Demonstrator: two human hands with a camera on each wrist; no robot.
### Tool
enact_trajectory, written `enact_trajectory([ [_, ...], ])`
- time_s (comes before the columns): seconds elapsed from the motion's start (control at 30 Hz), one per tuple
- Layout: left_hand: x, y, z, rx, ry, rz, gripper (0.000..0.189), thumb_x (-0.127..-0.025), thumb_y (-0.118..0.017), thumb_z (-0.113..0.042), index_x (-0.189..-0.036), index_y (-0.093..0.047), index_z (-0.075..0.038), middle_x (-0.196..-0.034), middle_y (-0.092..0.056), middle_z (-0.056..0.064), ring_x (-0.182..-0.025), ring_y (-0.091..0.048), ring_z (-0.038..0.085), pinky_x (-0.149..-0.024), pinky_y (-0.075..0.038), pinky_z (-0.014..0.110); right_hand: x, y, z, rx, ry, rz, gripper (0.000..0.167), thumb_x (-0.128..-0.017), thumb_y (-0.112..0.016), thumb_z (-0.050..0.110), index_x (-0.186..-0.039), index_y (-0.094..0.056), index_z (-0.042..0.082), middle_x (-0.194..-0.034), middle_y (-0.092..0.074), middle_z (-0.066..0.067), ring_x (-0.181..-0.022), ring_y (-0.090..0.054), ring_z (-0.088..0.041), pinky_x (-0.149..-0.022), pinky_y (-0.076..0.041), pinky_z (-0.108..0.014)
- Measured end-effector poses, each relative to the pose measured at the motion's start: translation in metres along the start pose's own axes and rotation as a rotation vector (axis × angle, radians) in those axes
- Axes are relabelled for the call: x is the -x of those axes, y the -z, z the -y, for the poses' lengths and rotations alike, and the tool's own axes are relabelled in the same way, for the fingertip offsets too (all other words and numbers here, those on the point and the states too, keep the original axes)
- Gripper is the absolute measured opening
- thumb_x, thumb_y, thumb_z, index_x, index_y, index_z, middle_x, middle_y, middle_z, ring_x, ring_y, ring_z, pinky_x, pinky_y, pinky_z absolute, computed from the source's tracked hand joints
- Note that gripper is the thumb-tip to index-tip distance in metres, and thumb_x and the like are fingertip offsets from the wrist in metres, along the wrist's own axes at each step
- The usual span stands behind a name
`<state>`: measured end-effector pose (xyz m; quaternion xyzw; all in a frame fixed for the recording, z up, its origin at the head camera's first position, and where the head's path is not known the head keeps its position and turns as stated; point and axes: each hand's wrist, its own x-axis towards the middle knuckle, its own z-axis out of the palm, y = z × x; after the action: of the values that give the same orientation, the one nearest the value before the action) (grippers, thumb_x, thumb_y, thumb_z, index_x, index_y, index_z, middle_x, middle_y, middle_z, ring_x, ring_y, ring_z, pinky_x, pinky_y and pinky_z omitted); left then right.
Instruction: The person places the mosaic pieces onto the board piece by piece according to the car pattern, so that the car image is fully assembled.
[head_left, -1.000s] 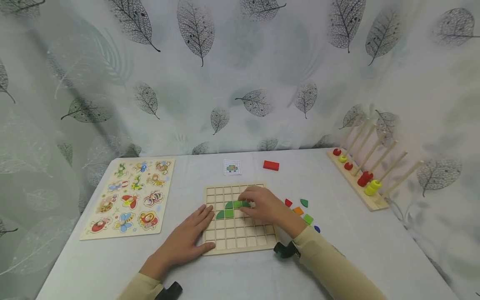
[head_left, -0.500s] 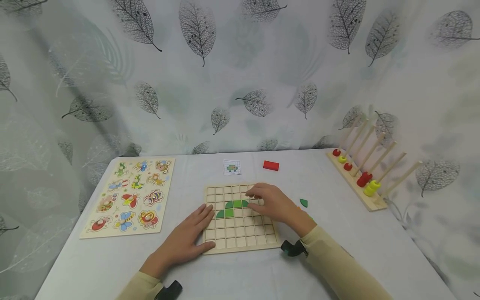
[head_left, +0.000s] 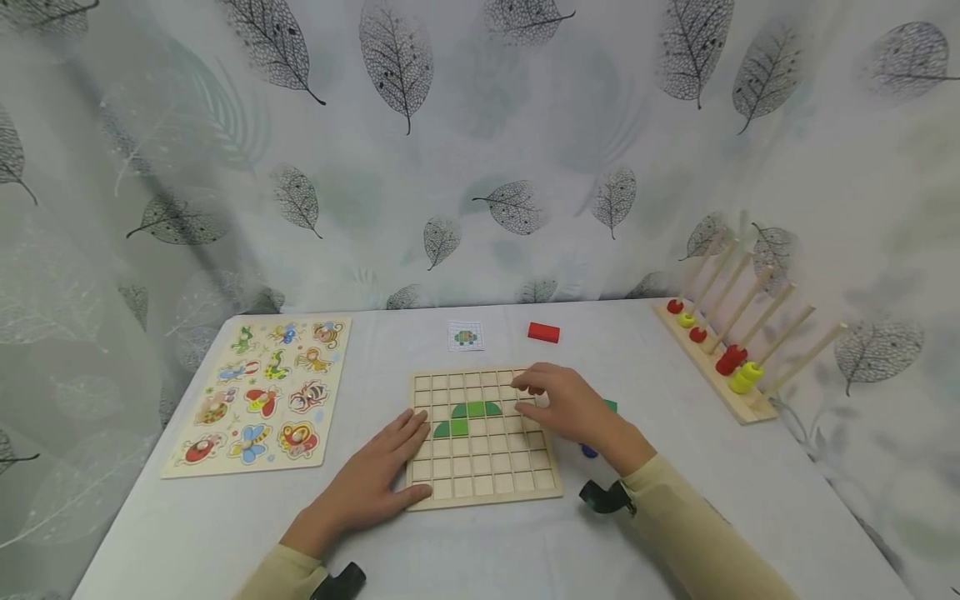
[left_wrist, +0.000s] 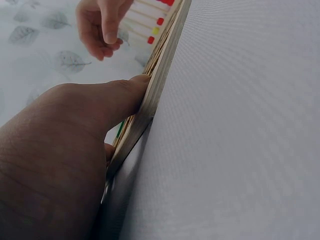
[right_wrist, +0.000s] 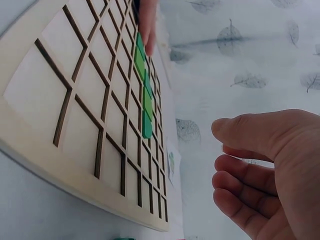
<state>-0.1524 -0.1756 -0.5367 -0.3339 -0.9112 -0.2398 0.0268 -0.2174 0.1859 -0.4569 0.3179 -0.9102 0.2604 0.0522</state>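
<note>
A wooden grid board [head_left: 487,490] lies on the table in the head view. My left hand [head_left: 371,475] rests on its left edge with straight fingers, the thumb [left_wrist: 127,95] against the rim in the left wrist view. Two light green squares [head_left: 459,427] and three dark green rounded pieces [head_left: 492,408] sit in its cells, in two rows. My right hand [head_left: 566,408] hovers over the board's right side. In the right wrist view its fingers [right_wrist: 240,172] are loosely bent, with nothing between them and the thumb. My right hand and forearm partly hide a green piece [head_left: 611,406] and a blue piece [head_left: 588,451].
Behind the board lie a small printed card [head_left: 466,336] and a red block [head_left: 543,332]. An insect picture puzzle [head_left: 255,396] lies at the left. A wooden peg rack [head_left: 712,367] with red and yellow beads stands at the right. A leaf-print curtain [head_left: 480,150] closes the back.
My right hand has moved away from the dark green piece at the right end of the upper row, towards the board's right edge. My left hand stays in place.
</note>
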Motion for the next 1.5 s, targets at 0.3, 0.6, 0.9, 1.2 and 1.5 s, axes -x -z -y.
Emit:
enact_trajectory([
  [0.3, 0.000, 0.002, -0.001, -0.005, -0.003, 0.001, 0.092, -0.100, -0.069, -0.060, -0.169, -0.039, -0.006, -0.177, -0.030, 0.006, -0.164, -0.021, 0.029, -0.127, -0.032, 0.054, 0.006, 0.009, -0.006, -0.008, -0.038, 0.000, 0.031, -0.093, -0.088, 0.013, -0.121, -0.078, 0.005, -0.113, -0.076, -0.008, -0.097, -0.071, -0.029, -0.084, -0.060, -0.041],
  [0.6, 0.000, 0.003, -0.002, -0.010, -0.006, 0.000, 0.091, -0.101, -0.068, -0.060, -0.168, -0.041, -0.005, -0.177, -0.031, 0.007, -0.164, -0.022, 0.030, -0.127, -0.032, 0.054, 0.017, 0.016, -0.012, 0.029, -0.107, -0.011, 0.033, -0.092, -0.089, 0.012, -0.123, -0.079, 0.006, -0.110, -0.076, -0.005, -0.096, -0.067, -0.022, -0.083, -0.061, -0.040],
  [0.9, 0.000, 0.003, -0.003, -0.004, -0.003, 0.001, 0.091, -0.100, -0.069, -0.059, -0.167, -0.041, -0.005, -0.177, -0.031, 0.007, -0.164, -0.022, 0.029, -0.127, -0.032, 0.054, 0.025, 0.024, -0.017, 0.007, -0.138, -0.022, 0.033, -0.093, -0.088, 0.014, -0.124, -0.079, 0.006, -0.114, -0.076, -0.007, -0.098, -0.068, -0.027, -0.086, -0.062, -0.048],
  [1.2, -0.001, 0.003, -0.003, -0.012, -0.023, -0.009, 0.091, -0.100, -0.070, -0.057, -0.167, -0.041, -0.004, -0.176, -0.032, 0.007, -0.164, -0.023, 0.030, -0.127, -0.032, 0.053, 0.035, 0.034, -0.029, 0.001, -0.181, -0.048, 0.032, -0.093, -0.088, 0.016, -0.124, -0.079, 0.011, -0.115, -0.076, -0.006, -0.100, -0.066, -0.025, -0.089, -0.062, -0.050],
  [1.5, -0.001, 0.003, -0.002, -0.014, -0.023, -0.007, 0.091, -0.100, -0.070, -0.058, -0.168, -0.040, -0.005, -0.177, -0.030, 0.007, -0.164, -0.022, 0.030, -0.127, -0.032, 0.053, 0.045, 0.040, -0.036, 0.010, -0.216, -0.040, 0.033, -0.093, -0.089, 0.015, -0.124, -0.079, 0.008, -0.114, -0.075, -0.008, -0.100, -0.066, -0.027, -0.089, -0.062, -0.052],
])
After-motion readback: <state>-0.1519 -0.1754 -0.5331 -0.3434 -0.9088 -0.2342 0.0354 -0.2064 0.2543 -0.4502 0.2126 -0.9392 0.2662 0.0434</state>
